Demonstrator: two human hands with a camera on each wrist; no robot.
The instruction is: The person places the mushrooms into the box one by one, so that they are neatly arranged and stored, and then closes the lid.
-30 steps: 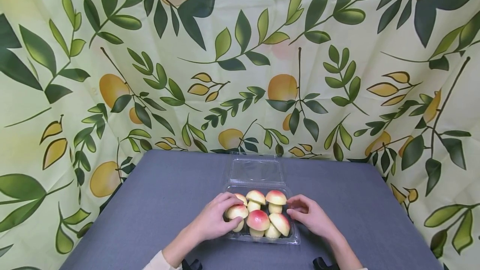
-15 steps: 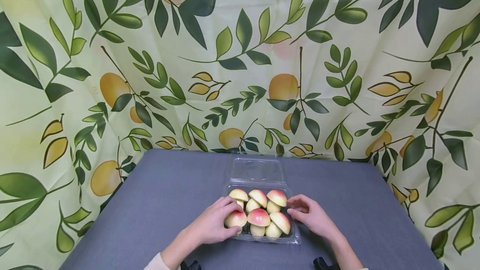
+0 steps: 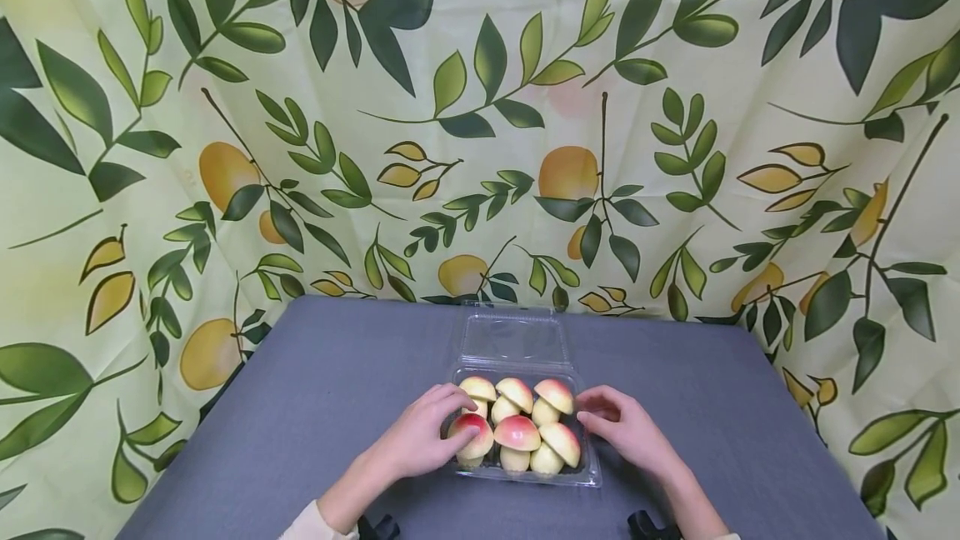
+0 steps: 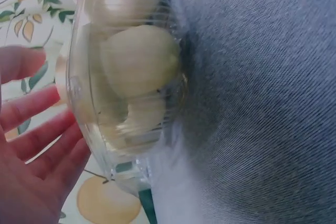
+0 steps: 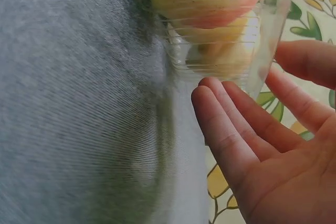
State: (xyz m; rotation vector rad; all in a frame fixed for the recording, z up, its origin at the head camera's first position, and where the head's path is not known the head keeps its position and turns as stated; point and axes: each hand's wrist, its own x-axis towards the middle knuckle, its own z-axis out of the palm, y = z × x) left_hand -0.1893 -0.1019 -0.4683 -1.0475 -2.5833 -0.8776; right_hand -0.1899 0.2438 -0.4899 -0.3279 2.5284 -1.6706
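Note:
Several mushroom-shaped pieces with cream stems and red-blushed caps stand in two rows inside a clear plastic clamshell box (image 3: 591, 479). My left hand (image 3: 427, 436) is at the box's left side, its thumb over the front-left mushroom (image 3: 481, 443) and its fingertips by the back-left mushroom (image 3: 477, 388). Its fingers (image 4: 39, 142) are extended and spread in the left wrist view. My right hand (image 3: 621, 427) stays at the box's right side, fingers loosely bent near the rim. From the right wrist, those fingers (image 5: 223, 124) lie beside the box wall, holding nothing; exact contact is unclear.
The box's clear lid (image 3: 513, 340) is folded back flat behind it on the grey cloth-covered table (image 3: 352, 357). A fruit-and-leaf patterned curtain (image 3: 480, 148) rises behind and on both sides. Black straps (image 3: 647, 526) show under the wrists.
The front-left mushroom has turned more upright, its red cap top now showing. My left fingers have loosened and drawn back slightly. Back-row mushrooms have shifted and tilted; my right hand has barely moved.

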